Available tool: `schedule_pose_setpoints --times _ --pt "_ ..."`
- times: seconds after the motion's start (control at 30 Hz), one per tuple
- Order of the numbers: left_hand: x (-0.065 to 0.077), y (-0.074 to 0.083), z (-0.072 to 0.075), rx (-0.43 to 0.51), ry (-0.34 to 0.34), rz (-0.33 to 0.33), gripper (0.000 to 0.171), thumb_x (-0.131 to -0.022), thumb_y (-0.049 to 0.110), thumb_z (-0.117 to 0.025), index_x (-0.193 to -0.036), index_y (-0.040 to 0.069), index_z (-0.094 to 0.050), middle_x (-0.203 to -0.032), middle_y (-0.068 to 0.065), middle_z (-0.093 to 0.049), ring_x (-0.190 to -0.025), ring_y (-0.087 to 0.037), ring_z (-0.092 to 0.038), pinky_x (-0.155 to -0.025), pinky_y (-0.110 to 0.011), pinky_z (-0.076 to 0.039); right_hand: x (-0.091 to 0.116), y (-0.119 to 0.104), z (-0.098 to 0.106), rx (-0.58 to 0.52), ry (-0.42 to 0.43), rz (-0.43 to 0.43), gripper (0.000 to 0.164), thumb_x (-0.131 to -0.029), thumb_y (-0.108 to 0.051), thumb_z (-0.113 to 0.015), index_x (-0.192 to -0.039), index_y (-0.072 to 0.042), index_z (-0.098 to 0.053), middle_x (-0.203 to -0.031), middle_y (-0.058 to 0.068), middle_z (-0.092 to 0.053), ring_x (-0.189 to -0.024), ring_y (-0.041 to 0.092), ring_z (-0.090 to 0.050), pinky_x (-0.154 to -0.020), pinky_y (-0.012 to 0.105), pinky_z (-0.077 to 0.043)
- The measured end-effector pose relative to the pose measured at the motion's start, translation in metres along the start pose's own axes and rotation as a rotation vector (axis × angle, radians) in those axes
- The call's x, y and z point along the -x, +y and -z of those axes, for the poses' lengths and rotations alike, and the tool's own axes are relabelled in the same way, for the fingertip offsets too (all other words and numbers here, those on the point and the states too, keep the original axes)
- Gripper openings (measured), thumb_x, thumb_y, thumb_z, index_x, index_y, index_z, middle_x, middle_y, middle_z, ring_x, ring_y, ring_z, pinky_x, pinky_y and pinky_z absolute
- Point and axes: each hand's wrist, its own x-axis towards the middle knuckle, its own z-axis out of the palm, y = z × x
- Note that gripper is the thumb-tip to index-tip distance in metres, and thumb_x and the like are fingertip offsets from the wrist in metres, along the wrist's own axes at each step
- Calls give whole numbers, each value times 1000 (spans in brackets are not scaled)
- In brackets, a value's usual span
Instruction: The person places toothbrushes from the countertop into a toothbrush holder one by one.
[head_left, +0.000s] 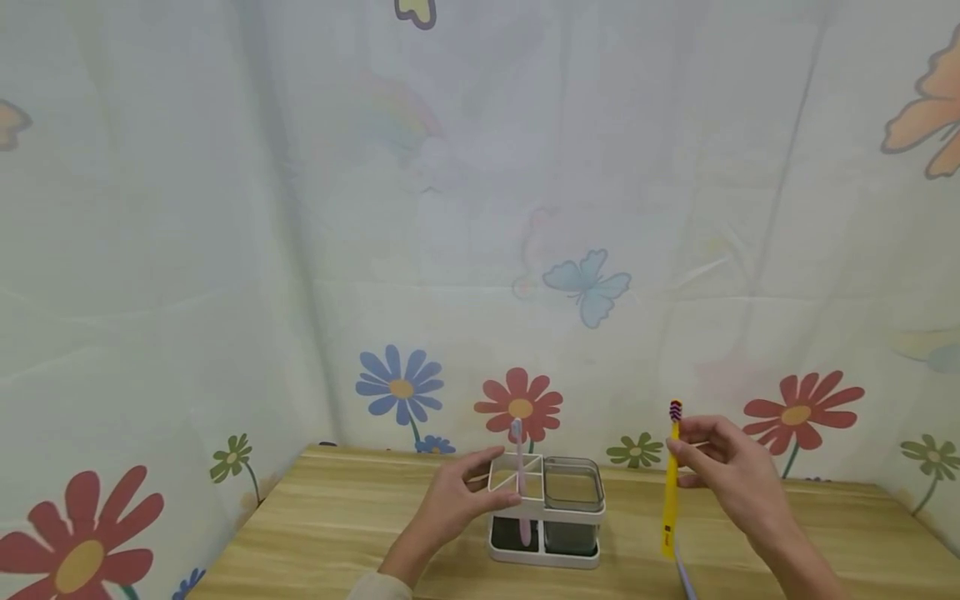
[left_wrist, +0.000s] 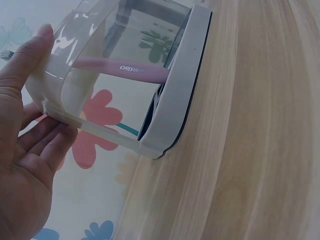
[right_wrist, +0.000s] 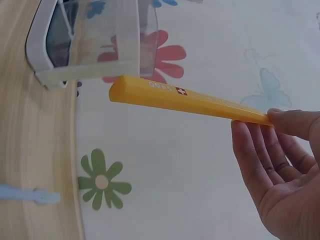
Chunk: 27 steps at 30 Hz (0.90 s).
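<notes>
A white toothbrush holder point(head_left: 531, 506) with a divided top stands on the table. My left hand point(head_left: 453, 500) grips its left upper section, thumb across the front and fingers round the back. Inside the divided part a pink toothbrush point(left_wrist: 132, 70) stands upright, bristles up. A clear grey cup point(head_left: 573, 492) fills the holder's right side. To the right of the holder, my right hand point(head_left: 738, 475) pinches a yellow toothbrush point(right_wrist: 195, 103) near its neck, between thumb and fingertips. That brush hangs almost vertical, its dark-striped bristles at the top and its handle end low over the table.
On the table's front right lies a pale blue-lavender toothbrush point(head_left: 685, 577), partly cut off by the frame edge. The wood-grain table point(head_left: 322, 517) backs onto a curtain point(head_left: 450, 292) printed with flowers and butterflies.
</notes>
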Motion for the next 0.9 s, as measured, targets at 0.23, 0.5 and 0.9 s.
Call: schedule_pose_setpoints --times 0.23,0.5,0.9 --pt "0 1 0 -11 4 2 67 -88 26 -91 -145 5 -64 -143 -25 -62 -132 -43 -61 -102 -44 -56 -5 -13 -19 -73 36 59 35 -103 -12 -72 -129 8 -59 -107 7 -69 -89 11 -73 -72 36 -67" --pt "1 2 0 -29 6 8 66 -88 29 -91 -145 8 -65 -142 -21 -64 -132 -39 -62 -102 -44 -57 -9 -29 -43 -155 57 78 34 -103 -11 -73 -128 7 -59 -104 3 -73 -87 15 -74 -72 34 -67" --pt "2 1 0 -21 6 13 66 -88 29 -91 -145 10 -65 -143 -19 -64 -132 -38 -62 -102 -44 -57 -13 -47 -75 -216 97 56 34 -101 -12 -75 -130 2 -61 -113 13 -72 -93 15 -73 -75 34 -67"
